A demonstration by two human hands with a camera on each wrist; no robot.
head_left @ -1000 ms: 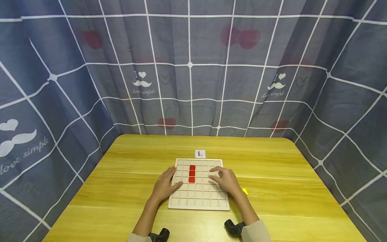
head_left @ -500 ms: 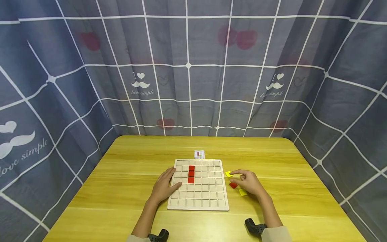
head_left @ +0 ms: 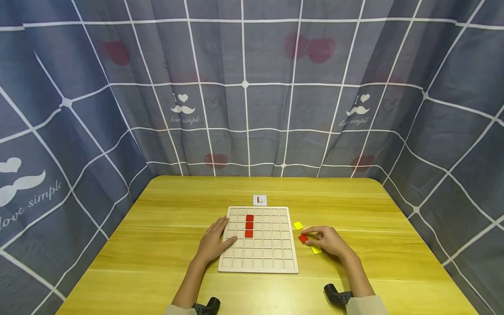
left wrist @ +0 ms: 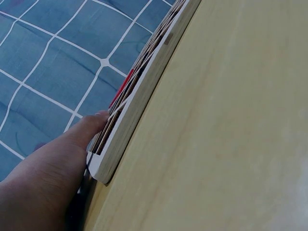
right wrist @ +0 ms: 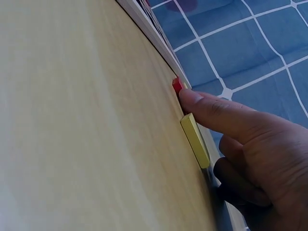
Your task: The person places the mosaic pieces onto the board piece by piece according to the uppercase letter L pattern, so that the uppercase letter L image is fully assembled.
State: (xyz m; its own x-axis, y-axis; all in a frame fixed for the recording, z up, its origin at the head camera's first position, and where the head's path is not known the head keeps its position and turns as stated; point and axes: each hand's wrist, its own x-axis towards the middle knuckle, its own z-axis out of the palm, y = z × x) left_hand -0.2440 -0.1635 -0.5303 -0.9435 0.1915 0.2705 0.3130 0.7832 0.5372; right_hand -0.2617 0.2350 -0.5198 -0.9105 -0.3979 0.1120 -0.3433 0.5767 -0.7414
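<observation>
A pale wooden grid board [head_left: 258, 253] lies on the table, with three red squares [head_left: 249, 225] in a column in its cells. My left hand [head_left: 213, 239] rests on the board's left edge, fingers relaxed, thumb over the cells; the left wrist view shows this hand [left wrist: 57, 166] at the board's side [left wrist: 139, 106]. Right of the board, my right hand [head_left: 328, 240] pinches a loose red tile [head_left: 302, 239] between thumb and finger. In the right wrist view the thumb of that hand [right wrist: 260, 144] touches the red tile [right wrist: 177, 85], just beyond a yellow tile [right wrist: 195, 140].
One yellow tile [head_left: 298, 225] lies behind the red one, and another yellow tile [head_left: 316, 250] is partly under my right hand. A small patterned card [head_left: 260, 200] lies behind the board. A checked curtain [head_left: 267, 105] surrounds the table's [head_left: 189, 192] back and sides.
My right hand has moved from over the board to the tiles on the right, then from near the back yellow tile down to the red one. My left hand has stayed on the board.
</observation>
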